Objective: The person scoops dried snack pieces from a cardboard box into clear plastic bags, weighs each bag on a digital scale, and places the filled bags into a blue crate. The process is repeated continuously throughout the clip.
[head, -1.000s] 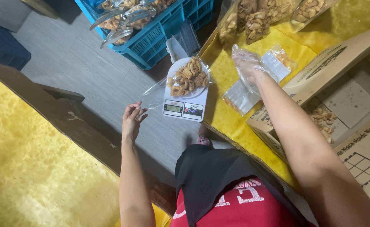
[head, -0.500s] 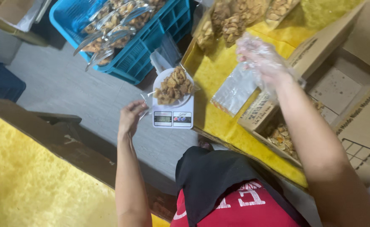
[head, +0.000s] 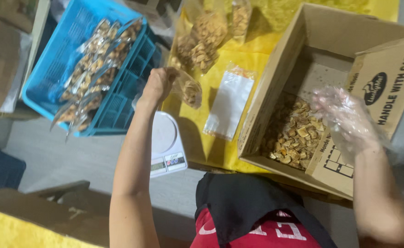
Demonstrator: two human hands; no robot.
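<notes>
in the head view, the left hand (head: 157, 85) is closed tight around the top of a clear bag of snacks (head: 189, 89). the bag hangs from the fist, up in the air, above the yellow cloth (head: 197, 133) and just past the white scale (head: 165, 144). the scale sits on the grey floor (head: 64, 151) near the cloth's edge, and its round plate has nothing on it.

the right hand (head: 344, 117) wears a thin clear plastic glove. its fingers are spread open and it holds nothing — it hovers over the near corner of the big cardboard box (head: 284, 59). inside the box lies a heap of loose brown snack pieces (head: 293, 138).

between the scale and the box, a flat empty clear bag (head: 228, 105) lies on the yellow cloth. farther up the cloth, more filled bags (head: 204, 36) lean together.

to the left stands a blue plastic crate (head: 59, 55) — it holds many packed snack bags. at the bottom, the person's red shirt (head: 257, 229) and a black cloth (head: 243, 197) show.
</notes>
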